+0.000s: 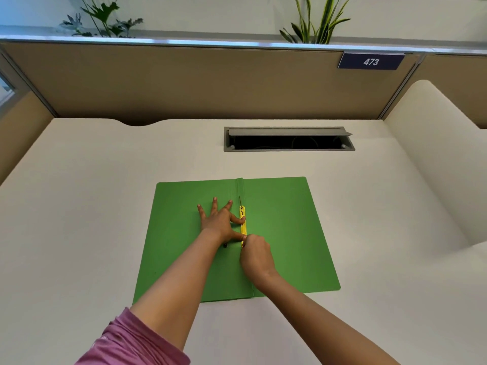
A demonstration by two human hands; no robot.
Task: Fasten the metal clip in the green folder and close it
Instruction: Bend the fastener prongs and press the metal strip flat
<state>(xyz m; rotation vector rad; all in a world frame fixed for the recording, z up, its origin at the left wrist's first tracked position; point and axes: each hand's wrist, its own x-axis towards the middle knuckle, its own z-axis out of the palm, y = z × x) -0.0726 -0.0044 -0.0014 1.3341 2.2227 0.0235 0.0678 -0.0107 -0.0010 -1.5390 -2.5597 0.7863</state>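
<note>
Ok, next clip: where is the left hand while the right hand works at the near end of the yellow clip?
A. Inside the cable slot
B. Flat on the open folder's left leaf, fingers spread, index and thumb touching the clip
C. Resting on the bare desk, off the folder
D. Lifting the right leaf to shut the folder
B. The left hand lies spread on the green folder, index and thumb against the yellow clip; the right hand pinches its near end.

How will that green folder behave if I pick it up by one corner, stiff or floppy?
Probably floppy: the green folder looks like thin card lying open and flat. It likely hinges at the creased spine. It seems light, and the left hand pressed on it suggests it slides easily.
</note>
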